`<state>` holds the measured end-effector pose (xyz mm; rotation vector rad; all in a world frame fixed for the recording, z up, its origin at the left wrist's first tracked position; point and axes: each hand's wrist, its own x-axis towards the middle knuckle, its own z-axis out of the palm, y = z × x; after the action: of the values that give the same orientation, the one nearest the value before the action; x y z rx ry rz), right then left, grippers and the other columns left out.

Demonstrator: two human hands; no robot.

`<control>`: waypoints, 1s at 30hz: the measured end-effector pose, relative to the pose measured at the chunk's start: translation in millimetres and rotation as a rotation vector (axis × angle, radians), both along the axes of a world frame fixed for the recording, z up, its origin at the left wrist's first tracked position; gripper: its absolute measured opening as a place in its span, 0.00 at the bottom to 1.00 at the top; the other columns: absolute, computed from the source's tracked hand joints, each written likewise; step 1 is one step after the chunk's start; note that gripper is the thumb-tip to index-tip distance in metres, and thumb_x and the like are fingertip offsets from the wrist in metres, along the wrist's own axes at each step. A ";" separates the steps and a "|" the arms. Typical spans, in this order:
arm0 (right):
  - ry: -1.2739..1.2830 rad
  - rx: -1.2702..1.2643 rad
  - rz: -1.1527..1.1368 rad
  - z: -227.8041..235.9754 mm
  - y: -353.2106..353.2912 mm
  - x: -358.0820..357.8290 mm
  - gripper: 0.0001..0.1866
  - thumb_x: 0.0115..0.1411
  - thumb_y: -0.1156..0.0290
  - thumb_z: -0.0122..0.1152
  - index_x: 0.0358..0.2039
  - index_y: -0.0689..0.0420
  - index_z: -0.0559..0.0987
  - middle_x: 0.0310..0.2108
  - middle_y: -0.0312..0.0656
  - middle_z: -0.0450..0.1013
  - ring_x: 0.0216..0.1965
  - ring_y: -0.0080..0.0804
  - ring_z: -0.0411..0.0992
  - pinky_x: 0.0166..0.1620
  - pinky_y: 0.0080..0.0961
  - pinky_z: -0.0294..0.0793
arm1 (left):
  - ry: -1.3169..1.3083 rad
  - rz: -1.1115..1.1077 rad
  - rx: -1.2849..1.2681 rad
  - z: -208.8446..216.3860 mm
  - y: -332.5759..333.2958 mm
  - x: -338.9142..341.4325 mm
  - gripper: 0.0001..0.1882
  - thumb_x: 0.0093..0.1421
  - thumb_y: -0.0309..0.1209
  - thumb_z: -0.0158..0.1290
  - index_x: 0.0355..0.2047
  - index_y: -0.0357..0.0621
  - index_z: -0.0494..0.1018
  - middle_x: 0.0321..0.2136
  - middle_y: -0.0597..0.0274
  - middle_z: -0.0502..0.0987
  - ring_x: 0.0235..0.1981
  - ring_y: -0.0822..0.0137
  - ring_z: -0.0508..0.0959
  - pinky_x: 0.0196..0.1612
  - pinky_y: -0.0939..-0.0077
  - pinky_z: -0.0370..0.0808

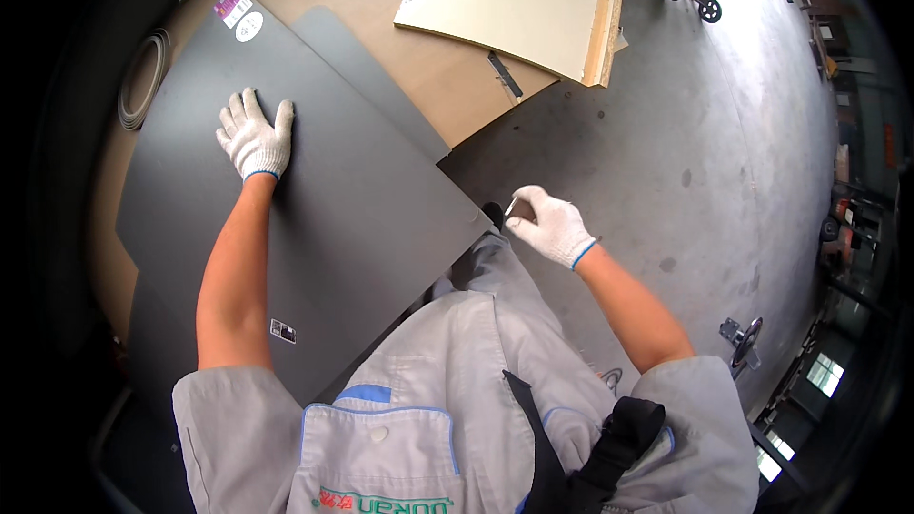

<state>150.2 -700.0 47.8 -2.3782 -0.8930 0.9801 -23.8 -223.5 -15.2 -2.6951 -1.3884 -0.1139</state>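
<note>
L hand (255, 138) is resting, fingers spread, on grey panel (343, 219) atop tabletop (438, 81); R hand (550, 227) is curling nr panel's corner, can't tell if it's gripping sth.

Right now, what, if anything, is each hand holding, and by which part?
The left hand grips nothing; it lies flat on the grey panel. The right hand is curled; whether it holds something cannot be told.

The gloves (257, 145) are blue-edged white, the panel (343, 200) dark grey, the board (505, 5) cream, the clothing (452, 352) light grey.
</note>
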 end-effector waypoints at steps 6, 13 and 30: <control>-0.156 0.082 0.184 0.0 -3.5 -16.1 0.25 0.64 0.55 0.67 0.58 0.51 0.78 0.42 0.49 0.82 0.42 0.51 0.81 0.46 0.46 0.81 | -0.040 -0.007 -0.004 6.6 -6.4 8.3 0.44 0.68 0.64 0.48 0.74 0.46 0.62 0.75 0.47 0.60 0.76 0.46 0.56 0.76 0.40 0.50; -0.302 0.006 0.224 2.1 4.7 -30.4 0.26 0.66 0.51 0.66 0.61 0.46 0.78 0.35 0.46 0.78 0.34 0.50 0.81 0.37 0.45 0.81 | -0.066 0.013 -0.022 2.7 -4.5 2.7 0.45 0.67 0.64 0.49 0.73 0.45 0.63 0.75 0.48 0.60 0.77 0.45 0.55 0.77 0.41 0.47; -0.317 0.057 0.833 5.1 66.0 32.6 0.26 0.67 0.53 0.66 0.62 0.46 0.77 0.27 0.44 0.75 0.26 0.44 0.79 0.28 0.42 0.77 | -0.023 0.061 -0.005 12.6 -18.1 7.2 0.44 0.69 0.62 0.49 0.74 0.42 0.62 0.76 0.47 0.59 0.77 0.43 0.55 0.77 0.40 0.48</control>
<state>182.8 -634.0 52.9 -2.1393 -2.0933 0.8115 -16.6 -241.6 -2.6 -2.6604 -1.4777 -0.1378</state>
